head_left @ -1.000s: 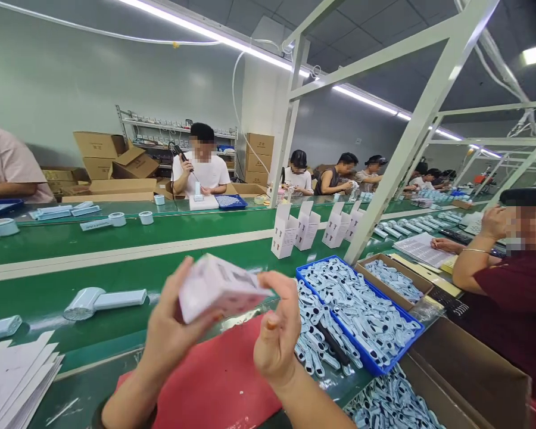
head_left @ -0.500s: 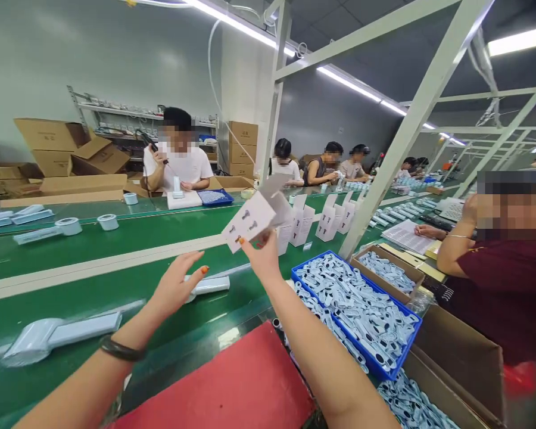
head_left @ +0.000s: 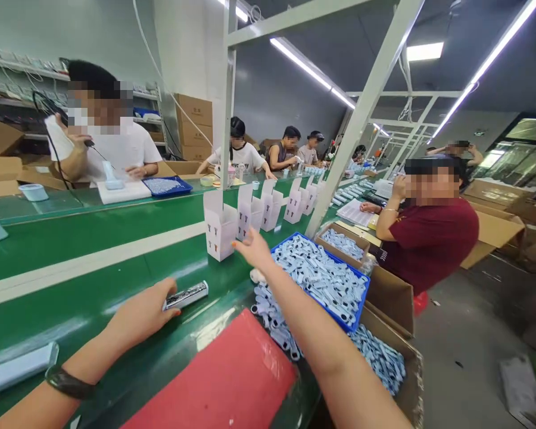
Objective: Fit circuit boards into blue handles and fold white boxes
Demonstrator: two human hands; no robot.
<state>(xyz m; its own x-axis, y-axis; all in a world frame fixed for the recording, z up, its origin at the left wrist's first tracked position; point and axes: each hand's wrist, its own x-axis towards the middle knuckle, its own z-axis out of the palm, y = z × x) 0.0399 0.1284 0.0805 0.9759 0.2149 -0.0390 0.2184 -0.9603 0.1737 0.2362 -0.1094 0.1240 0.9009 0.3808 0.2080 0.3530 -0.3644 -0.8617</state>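
Observation:
My left hand (head_left: pixel 145 310) grips a light-blue handheld appliance (head_left: pixel 190 295) low over the green conveyor belt (head_left: pixel 116 271). Its handle sticks out past my fingers to the right, and its other end is hidden under the hand. My right hand (head_left: pixel 254 250) has its fingers apart beside an upright white carton (head_left: pixel 221 235) with small product pictures. The thumb tip is at the carton's right edge; whether it touches I cannot tell. The carton's top flap stands up. Another light-blue appliance (head_left: pixel 20 369) lies at the lower left, partly out of view.
More white cartons (head_left: pixel 272 205) stand in a row beyond. A blue tray (head_left: pixel 361 301) full of small light-blue parts lies to the right, near brown cardboard boxes (head_left: pixel 390 304). A red board (head_left: pixel 223 375) lies in front. A slanted metal post (head_left: pixel 361 125) rises beyond the tray. Co-workers sit around the line.
The white carton, held up by my right hand before, now stands on the belt, and that hand's fingers have spread. My left hand has closed on the appliance. The view has swung right.

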